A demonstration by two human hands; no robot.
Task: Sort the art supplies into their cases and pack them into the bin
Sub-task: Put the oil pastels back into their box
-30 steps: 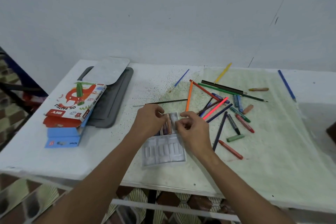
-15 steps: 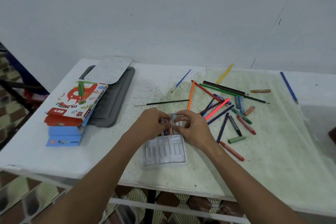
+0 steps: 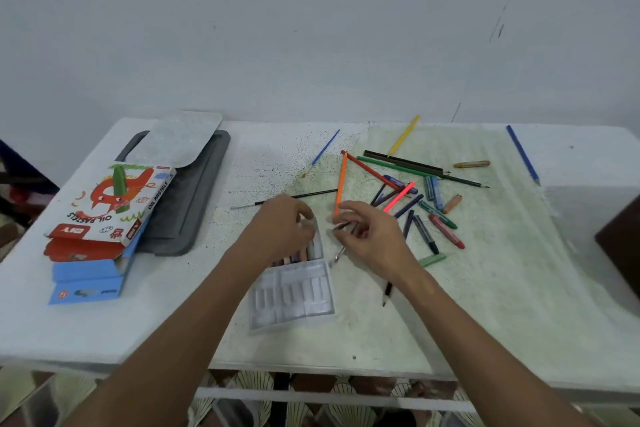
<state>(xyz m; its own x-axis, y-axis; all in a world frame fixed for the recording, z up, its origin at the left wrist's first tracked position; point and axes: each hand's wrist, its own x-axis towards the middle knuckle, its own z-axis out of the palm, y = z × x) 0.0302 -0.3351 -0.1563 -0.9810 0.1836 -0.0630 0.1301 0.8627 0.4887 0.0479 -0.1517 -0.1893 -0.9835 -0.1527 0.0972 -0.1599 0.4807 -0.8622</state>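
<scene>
A clear plastic pastel tray (image 3: 294, 298) lies at the table's front middle, with several pastels (image 3: 294, 256) in its far slots. My left hand (image 3: 282, 230) curls its fingers over the tray's far end and holds it. My right hand (image 3: 372, 236) hovers just right of the tray with loosely curled fingers and holds nothing I can see. A dark pencil (image 3: 386, 293) lies under its wrist. Loose pencils, markers and crayons (image 3: 415, 191) are scattered to the right. A green pastel (image 3: 431, 259) lies close to my right hand.
The oil pastels box (image 3: 114, 208) rests on a blue box (image 3: 86, 279) at the left, with a green pastel (image 3: 119, 184) on top. A grey tray (image 3: 187, 215) with a white lid (image 3: 180, 139) sits behind. A blue pencil (image 3: 521, 154) lies far right.
My right hand has drawn away from the tray to the right and its fingers have loosened. My left hand has stayed at the tray's far end.
</scene>
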